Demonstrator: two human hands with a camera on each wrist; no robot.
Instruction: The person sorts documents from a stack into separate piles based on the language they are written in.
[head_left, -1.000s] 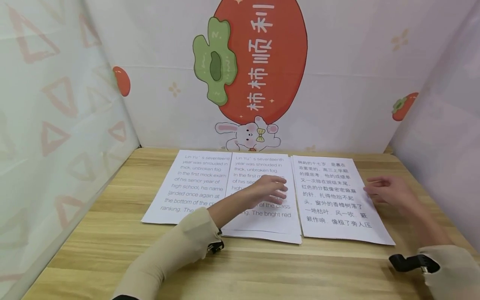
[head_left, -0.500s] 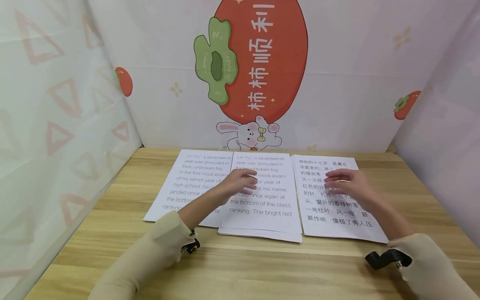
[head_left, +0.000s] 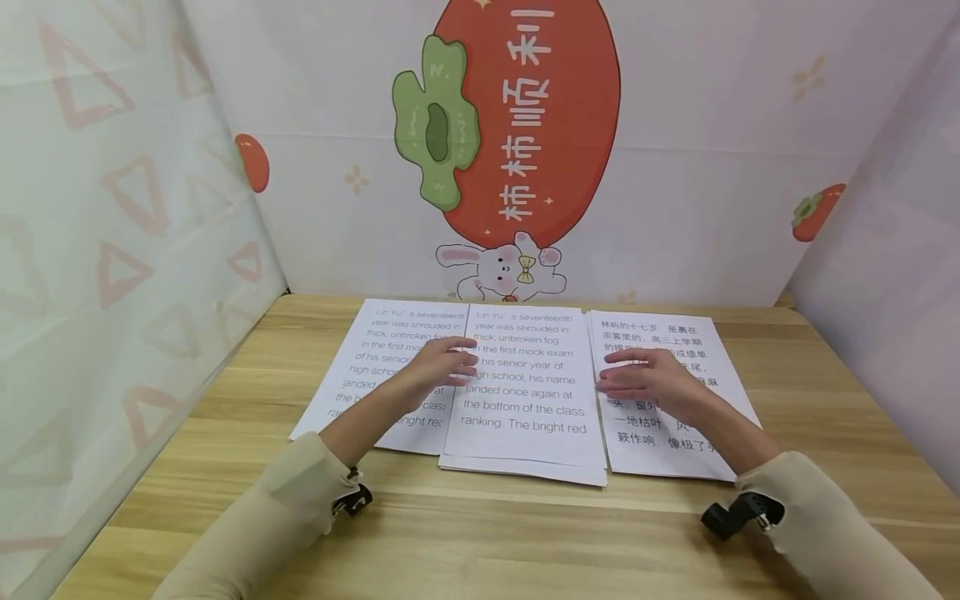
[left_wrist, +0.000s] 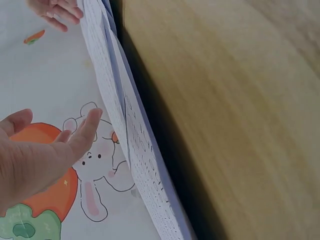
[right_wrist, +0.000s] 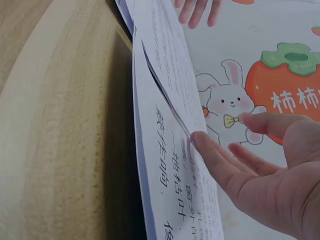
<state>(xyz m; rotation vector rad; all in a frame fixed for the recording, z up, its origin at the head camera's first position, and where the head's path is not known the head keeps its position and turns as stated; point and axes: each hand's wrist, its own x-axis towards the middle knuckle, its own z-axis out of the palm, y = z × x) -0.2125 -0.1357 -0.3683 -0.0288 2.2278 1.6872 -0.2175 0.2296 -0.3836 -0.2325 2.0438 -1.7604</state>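
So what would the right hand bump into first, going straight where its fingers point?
Probably the left hand, facing the right hand across the middle English sheet, though heights are unclear; it might brush that sheet first.

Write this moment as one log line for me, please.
left hand: holds nothing, over left English pages | right hand: holds nothing, over Chinese pages | middle English pages: on table

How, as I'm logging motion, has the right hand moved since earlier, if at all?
Yes: in the head view, the right hand moved left across the Chinese page, from its right edge.
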